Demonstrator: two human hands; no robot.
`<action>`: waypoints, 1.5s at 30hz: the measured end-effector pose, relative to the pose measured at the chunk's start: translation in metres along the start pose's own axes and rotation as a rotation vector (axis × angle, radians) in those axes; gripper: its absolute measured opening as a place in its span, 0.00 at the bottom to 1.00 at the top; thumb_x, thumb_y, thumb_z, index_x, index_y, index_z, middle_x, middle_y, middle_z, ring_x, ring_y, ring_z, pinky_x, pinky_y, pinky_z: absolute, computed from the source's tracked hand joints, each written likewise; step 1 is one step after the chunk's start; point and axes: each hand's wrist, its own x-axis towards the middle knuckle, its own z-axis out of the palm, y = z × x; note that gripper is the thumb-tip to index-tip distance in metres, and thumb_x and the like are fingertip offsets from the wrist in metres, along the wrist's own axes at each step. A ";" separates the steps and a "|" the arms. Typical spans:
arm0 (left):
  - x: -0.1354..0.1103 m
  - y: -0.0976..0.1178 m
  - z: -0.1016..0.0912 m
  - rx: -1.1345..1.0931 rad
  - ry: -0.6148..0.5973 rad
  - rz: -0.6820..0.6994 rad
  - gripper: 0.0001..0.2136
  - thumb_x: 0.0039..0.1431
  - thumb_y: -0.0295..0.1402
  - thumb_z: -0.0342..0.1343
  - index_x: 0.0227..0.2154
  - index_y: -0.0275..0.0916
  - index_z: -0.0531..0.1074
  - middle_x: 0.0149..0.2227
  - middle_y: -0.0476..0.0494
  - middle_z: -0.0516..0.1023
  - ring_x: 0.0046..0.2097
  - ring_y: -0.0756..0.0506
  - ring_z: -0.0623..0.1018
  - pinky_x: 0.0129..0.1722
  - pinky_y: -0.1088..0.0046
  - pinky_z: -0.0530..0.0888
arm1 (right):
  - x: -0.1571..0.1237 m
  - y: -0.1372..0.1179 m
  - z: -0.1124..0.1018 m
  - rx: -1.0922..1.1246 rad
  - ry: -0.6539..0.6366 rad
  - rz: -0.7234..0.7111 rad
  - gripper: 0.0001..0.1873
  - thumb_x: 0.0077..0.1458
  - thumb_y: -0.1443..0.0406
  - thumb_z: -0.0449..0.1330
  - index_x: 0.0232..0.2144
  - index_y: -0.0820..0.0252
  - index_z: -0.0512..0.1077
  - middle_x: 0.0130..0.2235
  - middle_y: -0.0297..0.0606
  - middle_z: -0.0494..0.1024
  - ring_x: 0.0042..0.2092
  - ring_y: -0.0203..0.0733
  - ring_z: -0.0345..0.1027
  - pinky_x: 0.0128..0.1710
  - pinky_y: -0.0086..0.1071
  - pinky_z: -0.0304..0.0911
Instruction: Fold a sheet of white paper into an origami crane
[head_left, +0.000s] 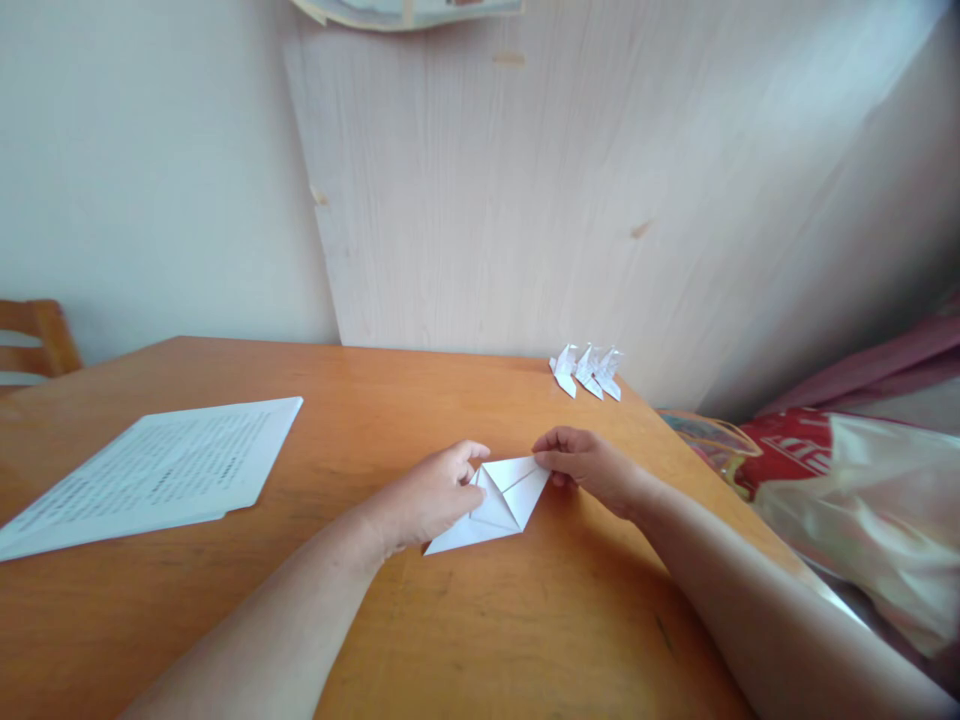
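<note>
A sheet of white paper (504,512), folded into a pointed shape with creased flaps, is between my two hands just above or on the wooden table. My right hand (589,466) pinches its far right corner between thumb and fingers. On the other side, my left hand (431,492) grips the left part, its thumb over the folds and its index finger curled near the upper edge. Part of the left end is hidden behind that hand.
Three small folded white paper figures (587,372) stand in a row at the table's far right corner. A stack of printed sheets (172,465) lies on the wooden table (390,400) to the left. Beyond the right edge are plastic bags (885,510); a chair (45,335) stands far left.
</note>
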 end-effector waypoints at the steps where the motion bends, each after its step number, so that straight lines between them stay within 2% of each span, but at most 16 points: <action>1: 0.000 -0.003 0.000 0.035 -0.018 0.018 0.23 0.56 0.29 0.52 0.57 0.39 0.65 0.44 0.41 0.80 0.38 0.43 0.80 0.32 0.71 0.72 | 0.000 0.001 0.000 -0.075 0.000 0.006 0.07 0.53 0.62 0.63 0.33 0.59 0.72 0.25 0.30 0.70 0.26 0.35 0.62 0.26 0.29 0.54; 3: 0.002 -0.009 0.001 0.142 0.010 0.091 0.20 0.56 0.30 0.52 0.52 0.41 0.69 0.46 0.42 0.79 0.43 0.42 0.79 0.37 0.69 0.73 | 0.002 0.004 0.001 -0.190 -0.002 0.004 0.05 0.54 0.63 0.61 0.32 0.58 0.71 0.24 0.31 0.70 0.26 0.35 0.63 0.26 0.29 0.55; 5: 0.005 -0.015 0.001 0.308 0.128 0.194 0.17 0.55 0.30 0.54 0.48 0.41 0.71 0.48 0.42 0.77 0.48 0.41 0.77 0.45 0.65 0.72 | 0.003 0.006 0.002 -0.286 0.005 -0.010 0.05 0.55 0.63 0.59 0.33 0.58 0.71 0.24 0.31 0.71 0.26 0.36 0.63 0.26 0.29 0.56; 8: 0.006 -0.017 0.000 0.503 0.205 0.293 0.10 0.53 0.29 0.56 0.40 0.41 0.72 0.43 0.43 0.76 0.47 0.41 0.75 0.47 0.64 0.70 | 0.004 0.008 0.003 -0.470 0.056 -0.071 0.04 0.54 0.64 0.58 0.32 0.59 0.72 0.26 0.32 0.73 0.28 0.37 0.63 0.26 0.30 0.56; 11: 0.004 -0.010 -0.001 0.557 0.151 0.302 0.06 0.54 0.31 0.56 0.36 0.41 0.72 0.38 0.46 0.75 0.41 0.44 0.75 0.41 0.67 0.71 | 0.007 0.011 0.002 -0.619 0.092 -0.152 0.05 0.54 0.65 0.57 0.30 0.59 0.73 0.29 0.34 0.76 0.30 0.38 0.66 0.28 0.30 0.58; 13: 0.001 -0.006 -0.002 0.595 0.111 0.302 0.07 0.54 0.31 0.57 0.37 0.42 0.73 0.38 0.46 0.75 0.41 0.44 0.74 0.40 0.68 0.70 | 0.009 0.013 0.001 -0.658 0.100 -0.174 0.05 0.54 0.66 0.58 0.30 0.59 0.74 0.30 0.35 0.76 0.31 0.39 0.67 0.29 0.30 0.59; 18: -0.003 -0.003 -0.002 0.685 0.034 0.313 0.10 0.54 0.30 0.58 0.40 0.43 0.76 0.42 0.45 0.75 0.46 0.42 0.74 0.45 0.66 0.70 | 0.011 0.016 -0.003 -0.761 0.184 -0.227 0.07 0.55 0.64 0.59 0.34 0.57 0.77 0.37 0.39 0.77 0.36 0.40 0.70 0.36 0.31 0.60; 22: -0.002 -0.004 -0.002 0.703 0.025 0.322 0.11 0.54 0.31 0.58 0.41 0.44 0.76 0.43 0.45 0.75 0.48 0.41 0.73 0.47 0.65 0.70 | 0.007 0.011 -0.003 -0.804 0.252 -0.242 0.07 0.57 0.64 0.57 0.34 0.57 0.76 0.37 0.39 0.78 0.36 0.40 0.70 0.35 0.31 0.59; 26: 0.000 -0.004 -0.004 0.711 -0.001 0.347 0.12 0.55 0.31 0.58 0.42 0.45 0.78 0.43 0.45 0.75 0.48 0.41 0.73 0.47 0.66 0.70 | 0.002 0.007 -0.001 -0.795 0.233 -0.170 0.06 0.57 0.64 0.57 0.32 0.57 0.74 0.31 0.36 0.79 0.32 0.40 0.70 0.31 0.30 0.57; 31: 0.005 -0.009 -0.009 0.697 -0.041 0.380 0.16 0.60 0.26 0.49 0.44 0.47 0.80 0.43 0.46 0.77 0.48 0.42 0.74 0.49 0.66 0.70 | 0.001 0.007 0.002 -0.788 0.166 -0.183 0.07 0.57 0.64 0.56 0.30 0.57 0.73 0.30 0.35 0.79 0.31 0.40 0.70 0.29 0.30 0.56; 39: 0.010 -0.016 -0.013 0.633 -0.077 0.381 0.19 0.59 0.25 0.49 0.46 0.48 0.80 0.44 0.46 0.78 0.47 0.44 0.76 0.48 0.68 0.70 | 0.001 0.006 0.004 -0.778 0.127 -0.225 0.08 0.57 0.64 0.56 0.33 0.59 0.75 0.32 0.37 0.79 0.33 0.41 0.70 0.32 0.31 0.59; 43: 0.005 -0.011 -0.010 0.651 -0.085 0.401 0.19 0.60 0.26 0.50 0.47 0.52 0.80 0.43 0.48 0.78 0.46 0.44 0.75 0.47 0.66 0.68 | 0.002 0.006 0.005 -0.771 0.137 -0.292 0.10 0.58 0.65 0.56 0.38 0.59 0.77 0.37 0.40 0.80 0.37 0.43 0.71 0.36 0.32 0.61; 45: 0.001 -0.006 -0.008 0.681 -0.087 0.420 0.18 0.60 0.26 0.51 0.46 0.53 0.80 0.42 0.48 0.78 0.46 0.43 0.75 0.48 0.64 0.67 | 0.002 0.005 0.006 -0.770 0.088 -0.324 0.11 0.58 0.67 0.56 0.40 0.58 0.77 0.39 0.40 0.81 0.39 0.43 0.71 0.39 0.33 0.62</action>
